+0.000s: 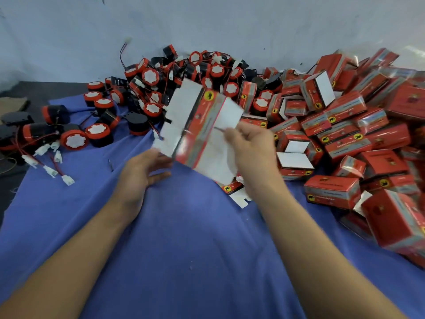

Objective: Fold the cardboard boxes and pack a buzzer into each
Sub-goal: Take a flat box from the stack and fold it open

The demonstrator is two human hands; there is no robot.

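One flat box (202, 127) up off the blue cloth (184, 249) at centre frame, not yet opened out; tilted and motion-blurred. Pinched at its 3 o'clock edge by right hand (250, 143), fingers curled tight on the card. Left hand (142, 171) at the box's 7 o'clock corner, fingers loose and spread, holding nothing; touching the flap or just beside it, cannot tell.

Step judged: start of folding. Next move likely calls for left hand to take the opposite edge and squeeze the sleeve square, then tuck the bottom flaps.

Card thin, glossy red print outside, plain white inside, notched flaps; probably creases easily. Buzzers (184, 72) heaped at 11 to 12 o'clock: round, black bodies, red rims, white faces, thin red-black wires with white plugs. Folded boxes (345, 125) piled at 2 to 4 o'clock, surfaces catching light.
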